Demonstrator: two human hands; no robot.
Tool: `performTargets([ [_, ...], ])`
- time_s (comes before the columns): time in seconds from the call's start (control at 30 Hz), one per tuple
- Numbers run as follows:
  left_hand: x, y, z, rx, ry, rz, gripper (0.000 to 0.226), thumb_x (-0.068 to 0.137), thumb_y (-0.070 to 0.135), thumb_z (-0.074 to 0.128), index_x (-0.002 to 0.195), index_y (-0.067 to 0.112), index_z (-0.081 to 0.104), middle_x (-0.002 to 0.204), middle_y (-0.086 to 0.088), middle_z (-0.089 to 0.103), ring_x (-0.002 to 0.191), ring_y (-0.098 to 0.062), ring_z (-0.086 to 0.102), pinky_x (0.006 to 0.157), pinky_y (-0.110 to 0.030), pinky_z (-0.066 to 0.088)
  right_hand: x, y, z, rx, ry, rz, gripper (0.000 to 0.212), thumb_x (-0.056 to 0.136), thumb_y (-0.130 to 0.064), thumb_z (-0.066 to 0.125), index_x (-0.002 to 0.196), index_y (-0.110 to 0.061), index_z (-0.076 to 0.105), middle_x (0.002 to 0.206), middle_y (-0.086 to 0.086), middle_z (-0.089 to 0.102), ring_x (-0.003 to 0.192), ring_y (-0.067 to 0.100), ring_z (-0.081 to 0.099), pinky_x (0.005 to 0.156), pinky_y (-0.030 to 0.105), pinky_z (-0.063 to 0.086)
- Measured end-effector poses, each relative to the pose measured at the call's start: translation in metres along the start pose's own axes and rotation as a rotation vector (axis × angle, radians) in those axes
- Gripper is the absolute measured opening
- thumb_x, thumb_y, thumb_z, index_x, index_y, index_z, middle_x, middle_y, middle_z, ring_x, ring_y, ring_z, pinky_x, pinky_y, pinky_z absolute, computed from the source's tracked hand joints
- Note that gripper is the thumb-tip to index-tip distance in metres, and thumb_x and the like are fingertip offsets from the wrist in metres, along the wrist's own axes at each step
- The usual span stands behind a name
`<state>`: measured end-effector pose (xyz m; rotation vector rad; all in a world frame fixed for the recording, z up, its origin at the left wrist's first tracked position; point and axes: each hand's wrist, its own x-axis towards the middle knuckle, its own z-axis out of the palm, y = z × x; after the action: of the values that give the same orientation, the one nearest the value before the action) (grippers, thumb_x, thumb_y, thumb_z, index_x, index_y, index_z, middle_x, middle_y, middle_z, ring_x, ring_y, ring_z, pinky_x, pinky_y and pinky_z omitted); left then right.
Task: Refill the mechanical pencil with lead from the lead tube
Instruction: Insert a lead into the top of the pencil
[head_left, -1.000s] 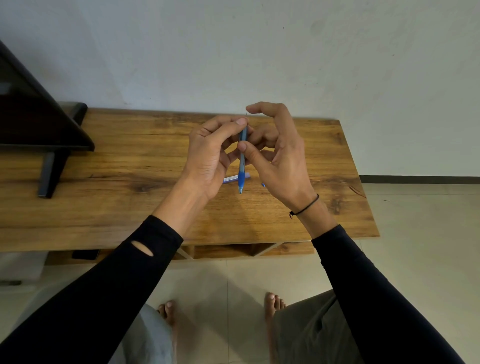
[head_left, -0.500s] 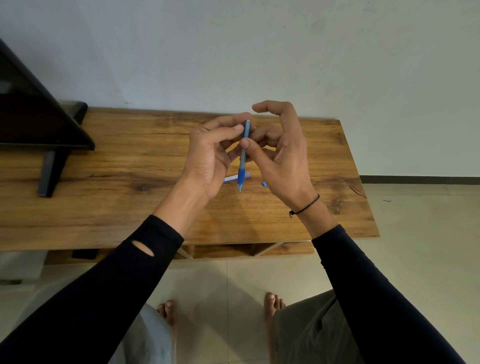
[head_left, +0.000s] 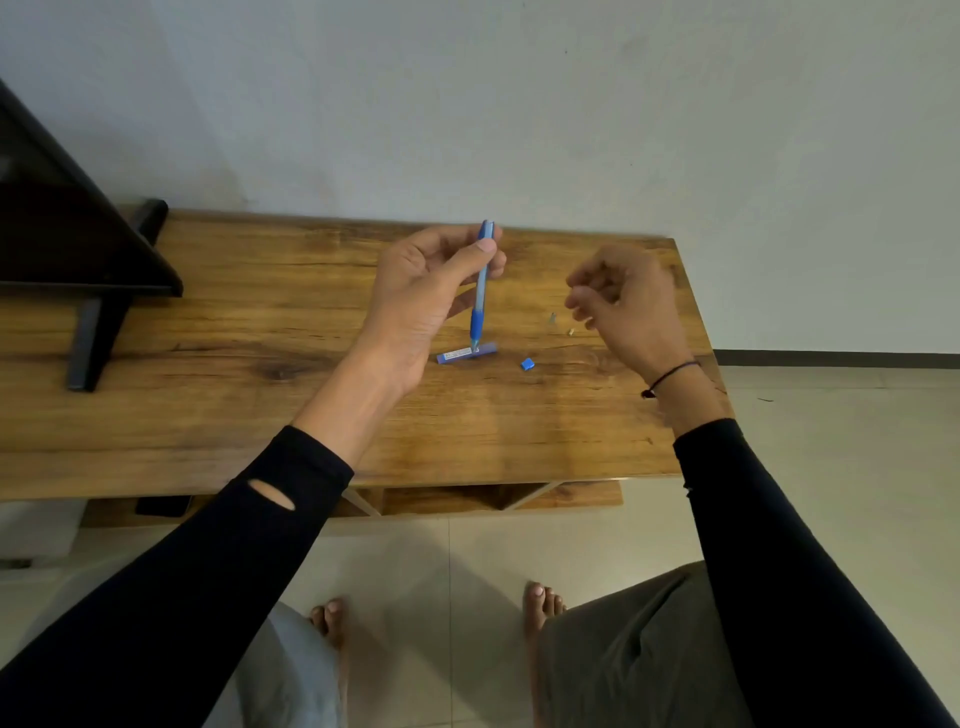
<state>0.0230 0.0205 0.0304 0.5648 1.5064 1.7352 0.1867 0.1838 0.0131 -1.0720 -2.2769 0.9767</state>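
So the left hand (head_left: 421, 291) has the mechanical pencil (head_left: 480, 291) pinched near its top between thumb and fingers, held nearly upright over the middle of the counter (head_left: 208, 415), tip pointing down; the tip sits right over the lead tube (head_left: 466, 354) from this angle, though I can't tell if it's touching it or just hanging above. The tube lies flat on the counter, roughly mid-way between the front and back edges, and a small blue cap (head_left: 528, 364) lies just beside it toward the right edge.

The right hand (head_left: 623, 306) is off to the side nearer the right edge, fingers loosely curled and held above the wood; whether there's a lead between the fingertips I honestly can't tell, it's too thin and the hand is a bit blurred. There are a couple of tiny bits (head_left: 561, 323) on the counter just beside that hand; my guess is they're pencil parts like the end cap or eraser, but they're too small to be sure.

If the next bit is closing the pencil up, I'd say: keep it upright so nothing slides back out; pick the tiny part up with fingertips rather than sweeping it, since it'd roll off the right edge easily; press it on straight, not at an angle.
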Motion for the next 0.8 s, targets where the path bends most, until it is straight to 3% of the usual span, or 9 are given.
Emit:
performTargets([
  [0.1,-0.002,0.002,0.000,0.019,0.020,-0.010,0.011,0.100,0.022,0.075,0.104,0.028,0.083,0.092,0.006,0.083,0.104,-0.015,0.078,0.110,-0.056,0.055,0.001,0.020,0.002,-0.278,-0.129,0.034,0.019,0.097,0.000,0.067,0.099,-0.018,0.074,0.097,0.001,0.074,0.094,0.023,0.071,0.083,0.042,0.062],
  [0.2,-0.003,0.002,0.003,0.031,0.028,-0.020,0.011,0.100,0.021,0.075,0.106,0.026,0.083,0.094,0.004,0.082,0.101,-0.014,0.078,0.112,-0.059,0.053,0.000,0.028,0.012,-0.462,-0.212,0.011,0.024,0.097,0.001,0.062,0.099,-0.020,0.072,0.100,0.001,0.071,0.101,0.027,0.067,0.082,0.045,0.059],
  [0.57,-0.004,-0.002,0.003,0.063,-0.035,-0.002,0.010,0.099,0.019,0.077,0.108,0.021,0.082,0.095,-0.002,0.082,0.094,-0.009,0.077,0.087,-0.031,0.060,-0.001,0.035,0.016,-0.645,-0.220,-0.087,0.014,0.104,-0.004,0.059,0.096,-0.016,0.058,0.105,0.007,0.062,0.096,0.030,0.063,0.073,0.042,0.050],
  [0.63,-0.003,-0.004,0.003,0.102,-0.041,0.031,0.012,0.098,0.018,0.078,0.110,0.018,0.082,0.102,-0.010,0.084,0.094,-0.010,0.077,0.080,-0.021,0.060,0.001,0.029,0.010,-0.527,-0.177,-0.023,0.018,0.103,-0.003,0.062,0.092,-0.017,0.059,0.095,0.003,0.067,0.088,0.024,0.067,0.077,0.042,0.058],
  [0.7,-0.002,-0.007,0.004,0.175,-0.046,0.084,0.017,0.098,0.016,0.079,0.114,0.013,0.082,0.108,-0.013,0.084,0.095,-0.009,0.078,0.080,-0.018,0.061,0.002,0.014,0.002,-0.228,-0.083,0.000,0.024,0.100,-0.003,0.069,0.087,-0.022,0.062,0.084,-0.002,0.071,0.073,0.016,0.073,0.073,0.031,0.062],
  [0.8,0.000,-0.011,0.005,0.271,-0.049,0.165,0.013,0.097,0.013,0.079,0.110,0.016,0.083,0.103,-0.008,0.084,0.096,-0.016,0.079,0.092,-0.030,0.062,-0.002,-0.018,-0.004,0.241,0.006,-0.132,0.010,0.093,-0.001,0.077,0.093,-0.009,0.071,0.084,0.005,0.075,0.071,0.015,0.075,0.068,0.024,0.063],
])
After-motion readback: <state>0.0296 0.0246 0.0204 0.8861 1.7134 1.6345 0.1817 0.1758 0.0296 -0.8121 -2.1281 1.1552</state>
